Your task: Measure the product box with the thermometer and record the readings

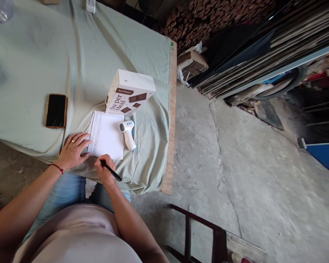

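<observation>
My right hand (105, 171) is closed around a black pen (111, 171), at the lower edge of a white sheet of paper (109, 137). Rows of small handwriting run along the paper's left side; the pen's tip is hidden by my fingers. My left hand (75, 148) lies flat with fingers spread, its fingertips on the paper's left edge. On the paper's right edge rests a white and blue infrared thermometer (129, 135). Just behind the paper stands a white box (133, 91) printed "Super Meal". A phone (56, 110) with a dark screen lies left of the paper.
A pale green cloth (38, 65) covers the table, wrinkled near its right edge. Wooden board (170, 146) shows along that edge. A dark chair frame (200, 226) stands on the concrete floor (252, 168) at lower right. Stacked firewood (208, 18) is at the back.
</observation>
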Tool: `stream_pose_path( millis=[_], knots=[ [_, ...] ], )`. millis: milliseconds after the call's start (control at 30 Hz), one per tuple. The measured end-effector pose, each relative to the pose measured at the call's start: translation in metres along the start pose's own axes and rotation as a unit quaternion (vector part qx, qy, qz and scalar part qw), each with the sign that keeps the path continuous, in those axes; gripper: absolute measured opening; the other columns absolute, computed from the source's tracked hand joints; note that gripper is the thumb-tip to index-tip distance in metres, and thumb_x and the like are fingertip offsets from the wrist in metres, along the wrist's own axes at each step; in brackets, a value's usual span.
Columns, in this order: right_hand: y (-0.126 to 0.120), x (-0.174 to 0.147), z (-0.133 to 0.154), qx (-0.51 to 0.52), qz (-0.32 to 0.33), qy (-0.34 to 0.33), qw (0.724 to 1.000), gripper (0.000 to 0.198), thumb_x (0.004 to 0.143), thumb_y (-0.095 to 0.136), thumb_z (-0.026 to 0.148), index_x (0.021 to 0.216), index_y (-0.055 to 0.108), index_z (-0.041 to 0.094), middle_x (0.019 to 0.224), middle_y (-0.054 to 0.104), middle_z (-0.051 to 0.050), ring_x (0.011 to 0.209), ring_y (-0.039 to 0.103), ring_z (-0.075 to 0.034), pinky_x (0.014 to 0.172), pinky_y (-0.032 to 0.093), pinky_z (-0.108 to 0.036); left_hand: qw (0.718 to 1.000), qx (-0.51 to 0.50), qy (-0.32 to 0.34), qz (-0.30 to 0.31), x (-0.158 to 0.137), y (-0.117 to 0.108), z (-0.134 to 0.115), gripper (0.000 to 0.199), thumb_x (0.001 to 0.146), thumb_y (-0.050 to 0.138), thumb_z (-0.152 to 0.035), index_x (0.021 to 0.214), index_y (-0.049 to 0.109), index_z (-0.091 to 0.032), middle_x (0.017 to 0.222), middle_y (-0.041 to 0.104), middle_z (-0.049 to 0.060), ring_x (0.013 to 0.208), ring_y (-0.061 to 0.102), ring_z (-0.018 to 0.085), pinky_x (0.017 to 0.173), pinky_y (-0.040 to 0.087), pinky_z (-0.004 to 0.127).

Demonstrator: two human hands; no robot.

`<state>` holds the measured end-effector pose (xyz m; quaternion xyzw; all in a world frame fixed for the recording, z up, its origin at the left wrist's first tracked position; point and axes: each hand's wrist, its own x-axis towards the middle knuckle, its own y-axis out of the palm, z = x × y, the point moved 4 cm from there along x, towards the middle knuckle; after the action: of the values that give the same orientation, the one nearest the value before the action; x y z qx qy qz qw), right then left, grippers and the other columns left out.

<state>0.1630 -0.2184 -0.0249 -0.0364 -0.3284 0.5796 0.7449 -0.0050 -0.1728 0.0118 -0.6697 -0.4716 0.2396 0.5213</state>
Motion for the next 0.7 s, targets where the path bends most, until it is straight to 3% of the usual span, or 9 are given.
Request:
stream_pose_path(
  millis=[267, 467, 600, 700],
  knots=[
    [-0.004, 0.002, 0.0, 0.043, -0.034, 0.027, 0.998, 0.008, 0.086, 0.053, 0.023, 0.078, 0.055, 0.022, 0.064, 0.056, 0.006, 0.055, 0.052, -0.011, 0.056, 0.045, -0.023, 1.0, 0.0, -0.008, 0.0, -0.002, 0.001, 0.002, 0.04, 0.09, 0.06, -0.034, 0.128, 0.062, -0.022, 0.151, 0.054, 0.013, 0.143, 0.046, 0.032, 0.12, 0.033, 0.055],
    [-0.005, 0.001, 0.002, 0.103, -0.047, 0.089, 0.99, 0.014, 0.091, 0.055, 0.031, 0.083, 0.06, 0.021, 0.064, 0.058, 0.004, 0.053, 0.052, -0.012, 0.053, 0.045, -0.024, 1.0, 0.007, 0.001, -0.03, -0.005, 0.0, 0.006, 0.038, 0.091, 0.058, -0.031, 0.128, 0.063, -0.023, 0.149, 0.056, 0.011, 0.14, 0.049, 0.031, 0.118, 0.037, 0.054],
    [-0.02, 0.007, -0.002, 0.117, -0.065, 0.102, 0.986, 0.02, 0.097, 0.054, 0.037, 0.098, 0.065, 0.021, 0.076, 0.066, 0.0, 0.062, 0.061, -0.014, 0.061, 0.051, -0.027, 0.997, -0.01, 0.016, -0.072, -0.01, 0.001, 0.014, 0.036, 0.096, 0.052, -0.035, 0.127, 0.063, -0.021, 0.143, 0.06, 0.015, 0.135, 0.053, 0.031, 0.113, 0.044, 0.054],
    [-0.04, 0.016, -0.014, 0.118, -0.104, 0.121, 0.98, 0.026, 0.099, 0.051, 0.042, 0.098, 0.066, 0.021, 0.071, 0.065, 0.001, 0.057, 0.059, -0.013, 0.057, 0.051, -0.026, 0.992, -0.031, 0.025, -0.119, -0.008, -0.013, 0.011, 0.035, 0.097, 0.052, -0.035, 0.127, 0.062, -0.019, 0.135, 0.063, 0.015, 0.132, 0.056, 0.031, 0.11, 0.049, 0.052]
  ],
)
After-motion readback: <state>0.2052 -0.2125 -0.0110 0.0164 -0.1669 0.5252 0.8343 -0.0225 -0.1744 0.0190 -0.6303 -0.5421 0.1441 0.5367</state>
